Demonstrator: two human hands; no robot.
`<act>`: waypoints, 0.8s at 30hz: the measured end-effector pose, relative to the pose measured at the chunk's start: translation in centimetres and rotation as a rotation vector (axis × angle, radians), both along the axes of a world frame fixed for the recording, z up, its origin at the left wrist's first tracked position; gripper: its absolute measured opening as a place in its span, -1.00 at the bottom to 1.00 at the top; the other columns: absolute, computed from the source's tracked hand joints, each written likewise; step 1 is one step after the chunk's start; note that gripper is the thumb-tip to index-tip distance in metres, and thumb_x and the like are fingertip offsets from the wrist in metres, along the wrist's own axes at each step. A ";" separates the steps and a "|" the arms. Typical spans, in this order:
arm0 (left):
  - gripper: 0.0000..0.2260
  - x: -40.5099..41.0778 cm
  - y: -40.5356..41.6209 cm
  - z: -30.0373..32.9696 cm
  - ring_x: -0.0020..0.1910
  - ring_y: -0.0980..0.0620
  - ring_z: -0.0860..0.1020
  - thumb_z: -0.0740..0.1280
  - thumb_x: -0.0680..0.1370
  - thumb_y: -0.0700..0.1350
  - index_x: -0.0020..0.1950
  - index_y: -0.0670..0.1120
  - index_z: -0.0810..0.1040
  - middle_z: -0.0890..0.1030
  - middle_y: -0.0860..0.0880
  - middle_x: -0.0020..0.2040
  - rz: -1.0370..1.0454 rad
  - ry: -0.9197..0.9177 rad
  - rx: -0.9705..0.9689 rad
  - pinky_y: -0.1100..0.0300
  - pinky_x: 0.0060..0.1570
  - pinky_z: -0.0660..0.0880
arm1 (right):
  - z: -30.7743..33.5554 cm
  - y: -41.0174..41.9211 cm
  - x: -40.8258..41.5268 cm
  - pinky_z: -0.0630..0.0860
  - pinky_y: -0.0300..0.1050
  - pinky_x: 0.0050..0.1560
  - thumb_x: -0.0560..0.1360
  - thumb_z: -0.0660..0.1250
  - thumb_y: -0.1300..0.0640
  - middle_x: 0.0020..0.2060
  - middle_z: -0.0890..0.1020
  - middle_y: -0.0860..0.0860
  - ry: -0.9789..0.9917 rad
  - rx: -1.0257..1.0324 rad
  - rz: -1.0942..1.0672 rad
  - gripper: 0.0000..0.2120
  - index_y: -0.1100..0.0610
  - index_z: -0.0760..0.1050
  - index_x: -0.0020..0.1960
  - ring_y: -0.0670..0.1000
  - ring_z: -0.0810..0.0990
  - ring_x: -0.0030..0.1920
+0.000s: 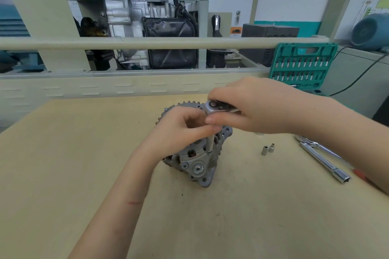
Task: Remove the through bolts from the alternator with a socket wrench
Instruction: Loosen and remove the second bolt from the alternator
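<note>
The alternator (195, 149) is sitting near the middle of the tan workbench (63, 153), tipped so that its housing face is looking up toward the person, which is putting the bolt heads within reach from above. The right hand (259, 107) is wrapping its fingers round the handle of the socket wrench (216, 106), close up by the ratchet head, probably to keep the swing short and controlled. From that head an extension bar (211, 142) is running down to the housing, its lower end seated on what I take to be a through bolt, though the bolt itself is too small to make out. The left hand (181, 130) is pinching the top of that bar just under the ratchet, seemingly steadying it so the socket is not slipping off. To the right, two loose sockets (267, 149) are standing on the bench, and beyond them a long tubular wrench (325, 162) is lying at an angle. A green socket case (303, 65) is propped open at the far right, keeping spare sizes handy.
</note>
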State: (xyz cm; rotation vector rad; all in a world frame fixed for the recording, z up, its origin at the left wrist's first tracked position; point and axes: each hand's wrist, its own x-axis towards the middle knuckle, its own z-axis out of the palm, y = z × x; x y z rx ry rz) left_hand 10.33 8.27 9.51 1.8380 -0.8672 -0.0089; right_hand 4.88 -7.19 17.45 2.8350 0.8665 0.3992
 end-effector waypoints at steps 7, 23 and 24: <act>-0.92 -0.3 0.8 0.2 -0.17 -0.03 0.60 0.40 0.42 -0.17 -0.13 -0.16 0.63 0.66 -0.08 -0.18 -0.064 0.039 0.114 0.11 -0.08 0.51 | 1.0 0.8 0.0 0.27 -0.20 -0.18 0.44 -0.08 -0.18 -0.13 0.41 -0.08 0.144 -0.184 0.002 -0.54 0.01 0.34 0.18 -0.05 0.41 -0.11; -0.88 -1.5 0.3 -1.1 -0.28 0.19 0.58 0.42 0.41 -0.17 -0.28 0.02 0.58 0.66 0.00 -0.22 0.098 -0.136 0.088 0.41 -0.23 0.47 | 0.9 1.9 0.2 0.18 -0.31 -0.46 0.24 0.00 -0.28 -0.17 0.63 0.04 -0.099 -0.321 -0.160 -0.40 0.05 0.54 0.04 -0.05 0.33 -0.39; -0.89 -1.5 0.3 -1.1 -0.21 0.16 0.60 0.41 0.43 -0.17 -0.26 0.03 0.60 0.67 -0.01 -0.17 0.082 -0.116 0.092 0.34 -0.15 0.50 | 0.9 2.0 0.3 0.20 -0.29 -0.45 0.24 -0.01 -0.26 -0.15 0.63 0.05 -0.095 -0.324 -0.150 -0.39 0.05 0.54 0.05 -0.03 0.36 -0.36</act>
